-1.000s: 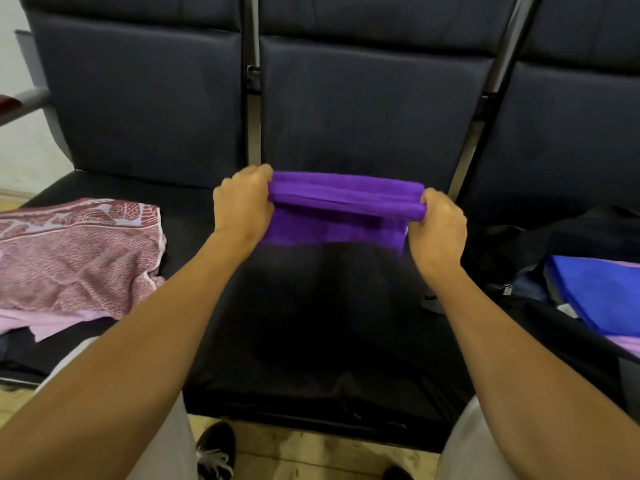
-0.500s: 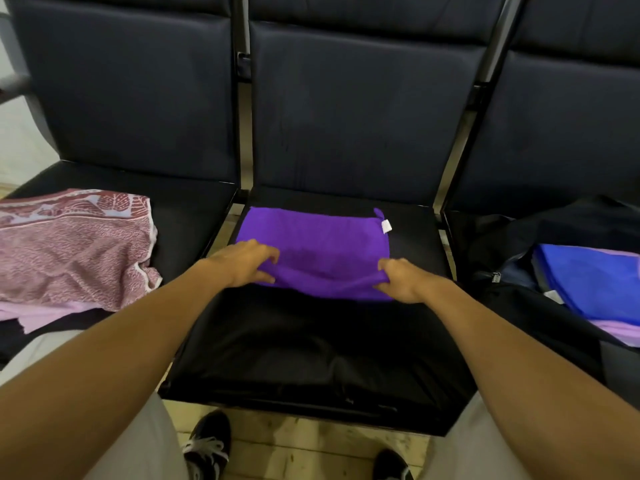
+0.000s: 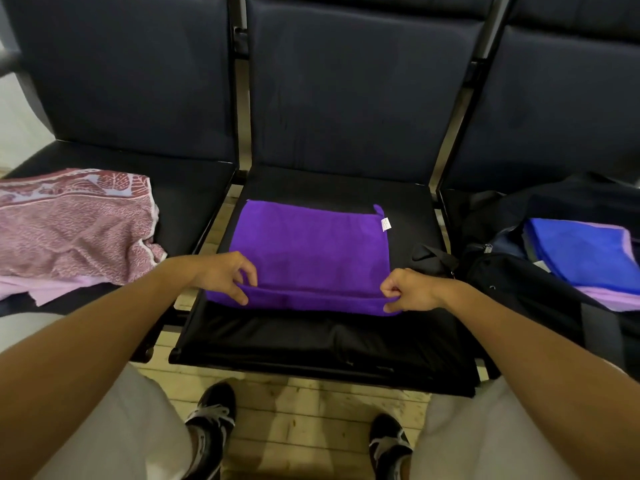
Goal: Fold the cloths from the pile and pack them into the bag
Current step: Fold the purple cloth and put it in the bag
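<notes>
A purple cloth (image 3: 311, 251) lies folded flat on the middle black seat (image 3: 311, 341), a small white tag at its far right corner. My left hand (image 3: 225, 277) pinches the cloth's near left corner. At the near right corner, my right hand (image 3: 408, 289) pinches the edge with curled fingers. The pile (image 3: 69, 230) of a pink-red patterned cloth over a lilac one sits on the left seat. The dark bag (image 3: 519, 282) stands open on the right seat, with a folded blue cloth (image 3: 581, 254) and a lilac one inside.
Three dark padded chairs stand in a row with metal posts between their backs. The bag's strap (image 3: 433, 258) lies over the right edge of the middle seat. My knees and black shoes (image 3: 211, 414) are above a wooden floor below.
One second ago both hands held the purple cloth up in the air. They laid it flat on the middle seat and now pinch its near corners.
</notes>
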Motion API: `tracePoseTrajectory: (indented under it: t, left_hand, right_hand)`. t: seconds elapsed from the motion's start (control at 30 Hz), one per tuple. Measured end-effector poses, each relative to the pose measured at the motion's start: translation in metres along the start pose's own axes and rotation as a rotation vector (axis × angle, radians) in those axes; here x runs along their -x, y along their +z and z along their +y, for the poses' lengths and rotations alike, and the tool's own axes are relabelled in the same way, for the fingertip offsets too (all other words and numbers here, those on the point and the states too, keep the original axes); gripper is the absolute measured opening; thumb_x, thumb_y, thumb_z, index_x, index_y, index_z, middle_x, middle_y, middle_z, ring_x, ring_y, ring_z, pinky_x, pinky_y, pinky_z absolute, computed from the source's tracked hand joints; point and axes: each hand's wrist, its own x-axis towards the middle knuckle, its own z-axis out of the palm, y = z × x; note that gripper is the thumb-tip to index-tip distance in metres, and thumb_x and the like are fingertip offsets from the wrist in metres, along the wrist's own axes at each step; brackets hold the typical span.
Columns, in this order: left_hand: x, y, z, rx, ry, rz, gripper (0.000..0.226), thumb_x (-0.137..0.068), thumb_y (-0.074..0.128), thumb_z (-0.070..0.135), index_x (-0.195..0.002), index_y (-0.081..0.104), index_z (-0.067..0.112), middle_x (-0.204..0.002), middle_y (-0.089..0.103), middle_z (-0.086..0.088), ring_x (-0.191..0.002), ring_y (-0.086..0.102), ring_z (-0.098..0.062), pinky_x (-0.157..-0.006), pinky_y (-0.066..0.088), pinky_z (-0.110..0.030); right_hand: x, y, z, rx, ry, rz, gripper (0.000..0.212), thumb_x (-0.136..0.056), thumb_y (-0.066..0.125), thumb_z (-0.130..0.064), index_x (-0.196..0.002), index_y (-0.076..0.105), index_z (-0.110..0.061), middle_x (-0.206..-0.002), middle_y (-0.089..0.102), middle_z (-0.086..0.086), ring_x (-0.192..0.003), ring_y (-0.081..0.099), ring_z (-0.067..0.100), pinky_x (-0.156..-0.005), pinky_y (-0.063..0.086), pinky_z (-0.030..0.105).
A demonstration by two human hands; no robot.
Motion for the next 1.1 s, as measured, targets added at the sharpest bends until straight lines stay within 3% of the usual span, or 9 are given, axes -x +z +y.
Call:
tracePoseTrajectory:
  t: [0.1,0.17,0.27,0.43,0.53,0.67,0.9,0.97,1.1]
  left_hand:
    - [0.011,0.001,-0.007,0.037,-0.030,-0.061,0.019,-0.079,0.079,0.016,-0.094,0.073,0.024,-0.094,0.073,0.008,-0.091,0.067,-0.008,-0.089,0.052,-0.029]
    - [0.018,0.003,-0.008,0.036,-0.030,-0.114,0.008,-0.085,0.072,0.013,-0.087,0.073,0.021,-0.078,0.072,0.015,-0.075,0.063,0.003,-0.078,0.048,-0.020]
    - [0.024,0.003,-0.006,0.023,-0.049,-0.079,0.010,-0.093,0.063,0.018,-0.087,0.071,0.019,-0.070,0.066,0.018,-0.067,0.057,0.006,-0.073,0.043,-0.020]
    - [0.027,-0.005,-0.007,0.105,-0.072,0.068,0.015,-0.093,0.059,0.034,-0.084,0.068,0.026,-0.075,0.068,0.001,-0.071,0.062,-0.027,-0.069,0.052,-0.032]
    - [0.025,-0.021,-0.001,0.137,-0.109,0.146,0.018,-0.093,0.061,0.033,-0.091,0.070,0.018,-0.090,0.069,-0.011,-0.078,0.064,-0.022,-0.067,0.054,-0.030]
    - [0.015,-0.042,0.011,0.047,-0.094,0.278,0.017,-0.096,0.056,0.018,-0.085,0.068,0.012,-0.076,0.067,0.000,-0.071,0.063,-0.016,-0.061,0.049,-0.023]
    - [-0.018,-0.056,0.017,-0.215,-0.183,0.565,0.009,-0.095,0.058,0.018,-0.087,0.059,0.022,-0.096,0.057,-0.001,-0.087,0.056,-0.014,-0.078,0.044,-0.032]
    - [-0.026,-0.057,0.017,-0.266,-0.215,0.622,0.002,-0.095,0.058,0.021,-0.093,0.059,0.021,-0.097,0.057,-0.001,-0.088,0.056,-0.016,-0.077,0.044,-0.033]
    - [-0.039,-0.059,0.016,-0.333,-0.268,0.660,0.009,-0.096,0.056,0.025,-0.102,0.060,0.019,-0.099,0.061,-0.004,-0.091,0.058,-0.020,-0.079,0.047,-0.038]
  right_hand:
    - [0.006,0.006,0.008,-0.035,0.023,-0.002,0.038,-0.086,0.074,-0.010,-0.068,0.042,-0.019,-0.071,0.047,-0.006,-0.067,0.044,0.010,-0.069,0.046,0.028]
    - [0.011,0.008,0.012,-0.080,0.024,0.000,0.025,-0.085,0.076,-0.013,-0.077,0.054,-0.023,-0.094,0.058,-0.001,-0.086,0.059,0.015,-0.083,0.056,0.035]
    - [0.017,0.005,0.012,-0.222,0.025,-0.007,0.017,-0.087,0.074,-0.009,-0.098,0.064,-0.018,-0.110,0.064,0.012,-0.093,0.068,0.023,-0.079,0.061,0.034]
    - [0.026,-0.011,0.010,-0.464,0.059,-0.038,0.020,-0.096,0.063,-0.014,-0.115,0.066,-0.010,-0.101,0.075,0.001,-0.093,0.074,0.015,-0.078,0.061,0.030]
    - [0.024,-0.021,0.011,-0.461,0.077,0.054,0.019,-0.101,0.054,-0.021,-0.111,0.068,-0.015,-0.098,0.076,0.003,-0.091,0.074,0.014,-0.078,0.061,0.029]
    - [0.011,-0.033,0.015,-0.359,0.106,0.158,0.028,-0.106,0.043,-0.026,-0.105,0.068,-0.014,-0.093,0.075,0.004,-0.084,0.073,0.013,-0.074,0.058,0.024]
    - [-0.020,-0.047,0.022,-0.136,0.144,0.475,0.014,-0.097,0.061,-0.024,-0.098,0.073,-0.016,-0.084,0.071,0.001,-0.080,0.067,0.012,-0.079,0.058,0.033]
    - [-0.028,-0.050,0.024,-0.106,0.166,0.518,0.011,-0.095,0.065,-0.025,-0.098,0.073,-0.019,-0.088,0.071,0.000,-0.083,0.067,0.012,-0.083,0.059,0.038]
    - [-0.041,-0.051,0.023,-0.055,0.236,0.543,0.008,-0.095,0.065,-0.028,-0.100,0.070,-0.023,-0.091,0.068,-0.003,-0.085,0.065,0.011,-0.082,0.059,0.039]
